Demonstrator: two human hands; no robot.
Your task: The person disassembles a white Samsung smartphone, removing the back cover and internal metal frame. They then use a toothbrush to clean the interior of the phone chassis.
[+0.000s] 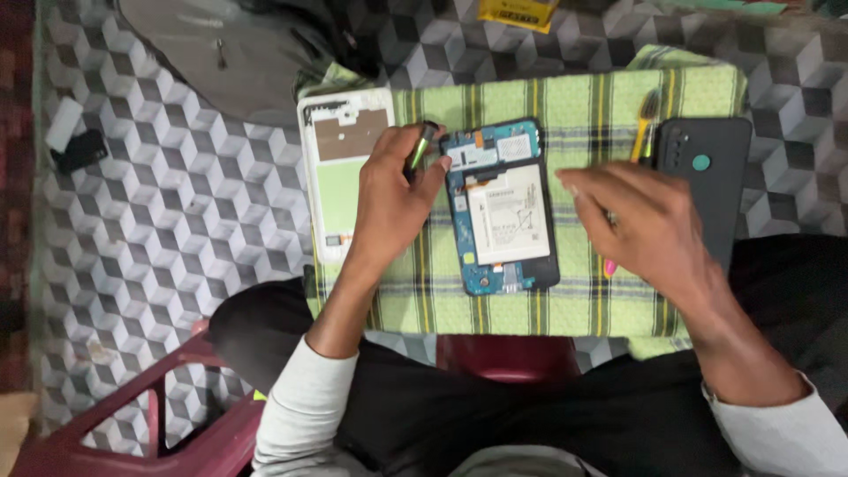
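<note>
Hands work over a green-and-yellow checked cloth [583,97] spread across the person's lap, seen from above. At the middle of the cloth lies an opened phone [502,208] with its back off, showing a blue circuit board at the top and bottom and a white battery filling the centre. The left hand [393,199] rests on the cloth just left of the phone, fingers curled and pinching a small screwdriver [420,147] with a green-and-dark handle; the tool points up and away from the palm, and its tip seems to sit near the phone's upper left corner, though the tip itself is too small to make out. The right hand [649,230] hovers at the phone's right side, fingers held loosely together and stretched toward the phone's edge, holding nothing that can be seen. Under that hand runs a toothbrush [647,110] with a yellow head end and a pink tip showing below the palm. A dark back cover [707,168] with a small teal dot lies on the cloth's right edge, partly behind the right hand. A white phone frame [340,163] with a pale green panel lies left of the left hand. White sleeves cover both forearms, and a dark red stool [132,424] stands at lower left on the patterned floor.
</note>
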